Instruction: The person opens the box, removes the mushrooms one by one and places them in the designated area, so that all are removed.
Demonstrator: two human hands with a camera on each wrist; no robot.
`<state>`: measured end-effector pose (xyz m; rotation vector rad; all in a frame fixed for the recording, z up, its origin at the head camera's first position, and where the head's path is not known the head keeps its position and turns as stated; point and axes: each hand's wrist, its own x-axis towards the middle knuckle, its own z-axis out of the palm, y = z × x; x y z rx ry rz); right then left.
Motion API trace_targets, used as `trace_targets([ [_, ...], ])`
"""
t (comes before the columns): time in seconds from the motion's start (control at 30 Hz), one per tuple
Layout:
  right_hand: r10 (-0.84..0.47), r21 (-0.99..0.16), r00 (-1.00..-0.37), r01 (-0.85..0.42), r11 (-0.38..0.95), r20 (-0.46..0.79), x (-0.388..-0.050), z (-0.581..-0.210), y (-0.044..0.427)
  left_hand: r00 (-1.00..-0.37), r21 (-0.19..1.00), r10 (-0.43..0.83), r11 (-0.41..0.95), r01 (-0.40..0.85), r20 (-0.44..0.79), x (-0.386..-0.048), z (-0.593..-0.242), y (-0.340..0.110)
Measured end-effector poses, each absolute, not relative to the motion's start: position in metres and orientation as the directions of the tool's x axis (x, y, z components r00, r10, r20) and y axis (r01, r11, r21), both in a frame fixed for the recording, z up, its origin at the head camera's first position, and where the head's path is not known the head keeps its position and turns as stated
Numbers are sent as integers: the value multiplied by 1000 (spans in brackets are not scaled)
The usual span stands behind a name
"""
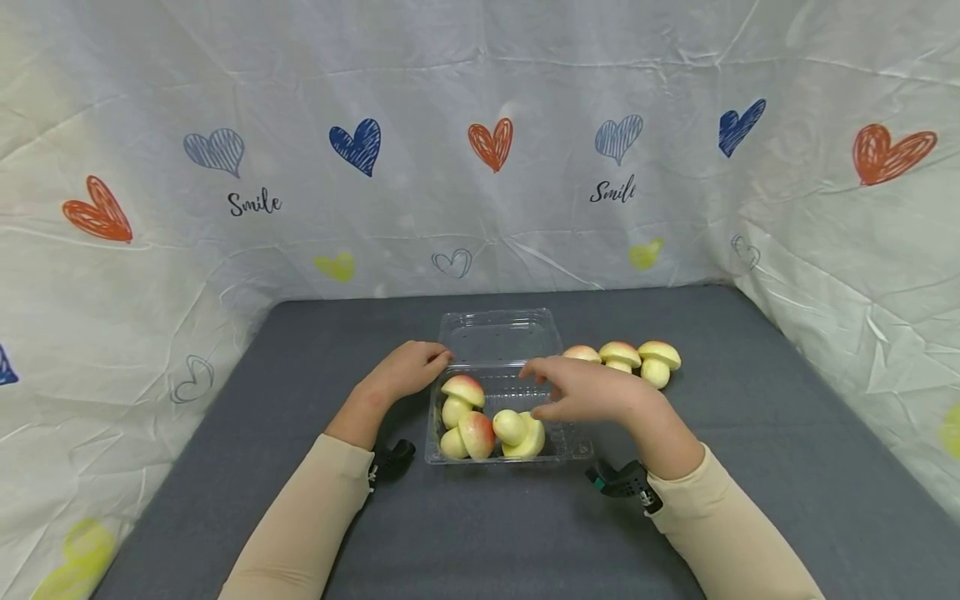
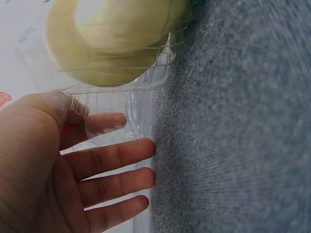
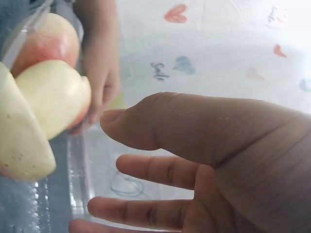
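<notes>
A clear plastic box (image 1: 487, 460) lies with its lid (image 1: 498, 336) folded back. Inside are three pale yellow mushroom-shaped pieces with reddish caps, one at the upper left (image 1: 459, 400), one at the lower left (image 1: 477, 435), one at the front middle (image 1: 525, 437). My left hand (image 1: 408, 367) holds the box's left side near the hinge; in the left wrist view thumb and forefinger of the hand (image 2: 73, 165) pinch the plastic, other fingers extended. Over the box's right part hovers my right hand (image 1: 592, 390), fingers apart; the right wrist view shows the hand (image 3: 194, 160) holding nothing.
Three more mushroom pieces stand in a row behind my right hand: one partly hidden (image 1: 582, 354), a middle one (image 1: 619, 356) and a right one (image 1: 658, 363). Dark grey cloth (image 1: 480, 533) covers the table. A white curtain (image 1: 420, 200) with printed hearts surrounds its back and sides.
</notes>
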<state>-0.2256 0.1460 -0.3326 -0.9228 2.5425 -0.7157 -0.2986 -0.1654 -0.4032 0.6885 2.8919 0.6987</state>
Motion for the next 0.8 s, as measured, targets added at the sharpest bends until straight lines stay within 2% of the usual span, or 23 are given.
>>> trace_targets([
  [0.4, -619, -447, -716, -461, 766, -323, -225, -352, 124, -892, 458, 452, 790, 408, 14, -300, -404, -166],
  [0.8, -660, -454, -690, -506, 734, -297, -229, -359, 122, -894, 457, 448, 791, 407, 20, -300, -406, -166],
])
